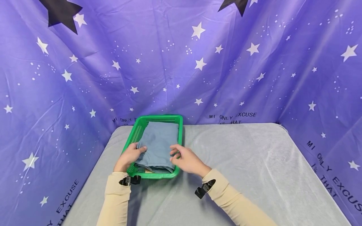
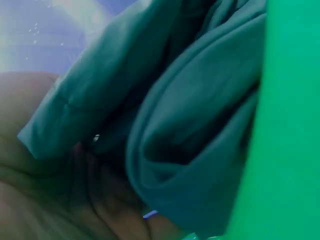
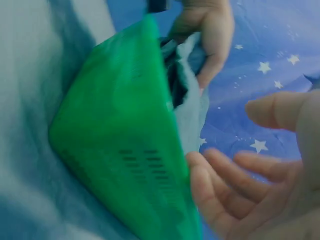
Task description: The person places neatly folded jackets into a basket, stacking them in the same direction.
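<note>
A folded blue-grey garment (image 1: 159, 141) lies in a green plastic basket (image 1: 130, 142) with slotted walls. My left hand (image 1: 130, 157) grips the garment's left edge, thumb on top and fingers underneath. Loose folds of the cloth (image 2: 195, 125) hang over the palm in the left wrist view. At the basket's right rim, my right hand (image 1: 186, 159) has its thumb apart from loosely bent fingers, with nothing held between them. Its fingertips are close to the rim and cloth in the right wrist view; whether they touch is unclear. Something beige (image 1: 148, 171) peeks out beneath the garment.
The basket stands at the back left of a table covered with grey cloth (image 1: 240, 163). A purple star-printed curtain (image 1: 169, 62) hangs behind the table and along both sides. Each wrist carries a small black camera on a strap.
</note>
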Demonstrator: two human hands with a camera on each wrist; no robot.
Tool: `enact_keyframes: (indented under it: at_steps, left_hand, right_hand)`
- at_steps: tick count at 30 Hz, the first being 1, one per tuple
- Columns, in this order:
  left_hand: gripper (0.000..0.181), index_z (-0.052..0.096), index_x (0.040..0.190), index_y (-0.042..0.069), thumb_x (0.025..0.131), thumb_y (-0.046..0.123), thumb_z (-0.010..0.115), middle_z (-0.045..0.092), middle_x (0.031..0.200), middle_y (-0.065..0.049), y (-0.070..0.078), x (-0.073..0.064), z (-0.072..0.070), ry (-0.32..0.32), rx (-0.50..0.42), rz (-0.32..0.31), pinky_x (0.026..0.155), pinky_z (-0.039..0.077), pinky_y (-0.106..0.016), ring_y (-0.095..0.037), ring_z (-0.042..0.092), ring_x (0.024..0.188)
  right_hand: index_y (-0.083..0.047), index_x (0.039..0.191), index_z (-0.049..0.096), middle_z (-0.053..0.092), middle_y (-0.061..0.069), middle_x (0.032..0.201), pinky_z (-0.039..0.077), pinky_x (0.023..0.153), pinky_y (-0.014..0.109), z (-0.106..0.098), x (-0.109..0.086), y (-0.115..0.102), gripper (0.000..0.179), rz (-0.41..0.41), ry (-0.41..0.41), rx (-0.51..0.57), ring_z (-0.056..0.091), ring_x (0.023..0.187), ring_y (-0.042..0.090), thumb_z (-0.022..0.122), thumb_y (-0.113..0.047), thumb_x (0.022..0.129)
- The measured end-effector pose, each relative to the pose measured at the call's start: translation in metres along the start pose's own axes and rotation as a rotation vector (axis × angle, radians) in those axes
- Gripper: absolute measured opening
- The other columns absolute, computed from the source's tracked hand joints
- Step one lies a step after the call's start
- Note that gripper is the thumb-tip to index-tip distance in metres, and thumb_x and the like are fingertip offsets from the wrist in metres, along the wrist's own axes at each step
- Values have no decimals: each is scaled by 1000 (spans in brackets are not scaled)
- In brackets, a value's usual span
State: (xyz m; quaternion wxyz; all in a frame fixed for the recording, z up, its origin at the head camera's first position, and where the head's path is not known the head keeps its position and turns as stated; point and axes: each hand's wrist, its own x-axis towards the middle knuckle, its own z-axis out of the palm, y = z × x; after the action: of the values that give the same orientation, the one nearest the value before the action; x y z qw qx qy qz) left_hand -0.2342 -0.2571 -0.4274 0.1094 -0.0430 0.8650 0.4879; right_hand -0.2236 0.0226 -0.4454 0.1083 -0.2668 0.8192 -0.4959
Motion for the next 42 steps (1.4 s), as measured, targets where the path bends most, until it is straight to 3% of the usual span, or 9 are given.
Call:
enact_keyframes:
  at_steps: [3,7,9,11,13,16,26,33,42]
  left_hand:
    - [22,52,106,0,108,22,51,48,84,-5,0,-1,2,5,49,-15,67,45,-33,-20,50,74]
    - [40,51,131,-6,107,26,54,60,116,-24,1,-2,3,18,159,-42,85,54,-44,-36,62,103]
    - [60,38,149,-9,106,29,54,49,144,-33,2,-3,3,14,225,-54,101,50,-55,-46,53,130]
    - [73,23,156,-12,106,32,54,32,158,-37,2,-4,3,2,273,-71,112,41,-63,-52,36,144]
    - [81,15,158,-12,105,34,55,21,162,-38,3,-4,3,-8,323,-85,117,34,-65,-54,25,149]
    - [84,12,159,-10,105,36,56,20,163,-36,3,-4,4,-14,385,-90,118,32,-65,-55,23,150]
    - [79,19,161,-4,105,39,56,27,162,-33,6,-9,7,-20,467,-62,115,34,-67,-55,27,148]
    - [73,28,158,-5,106,37,55,32,160,-33,8,-11,10,1,502,-30,113,36,-67,-54,31,146]
    - [69,33,157,-2,105,36,57,39,157,-32,17,-18,17,79,537,30,114,35,-67,-52,33,146]
  right_hand:
    - [-9,142,57,69,5,128,50,104,45,6,-2,2,45,-84,4,-177,64,120,23,65,-23,100]
    - [-13,135,64,70,1,128,36,117,50,14,-2,8,38,-170,27,-395,61,126,23,66,-25,99]
    - [-14,133,66,70,1,128,30,120,53,16,-2,10,36,-196,31,-464,61,127,22,67,-26,99]
    - [-15,132,66,70,-1,129,27,121,56,17,-3,11,35,-208,23,-506,61,127,21,67,-27,99]
    - [-16,132,67,70,-1,128,25,121,58,17,-3,12,34,-218,16,-534,61,126,21,67,-27,99]
    - [-17,132,67,70,-2,129,25,121,58,17,-4,13,34,-223,4,-557,60,126,21,66,-27,100]
    - [-15,132,66,69,-3,130,30,121,51,6,-13,22,31,-251,19,-375,59,128,19,63,-24,103]
    - [-14,126,69,70,-6,123,50,106,45,-9,-23,35,26,-225,162,-192,62,122,18,63,-18,101]
    - [-19,117,71,74,1,115,54,95,33,-42,-34,61,20,-129,284,-96,67,107,14,66,-12,99]
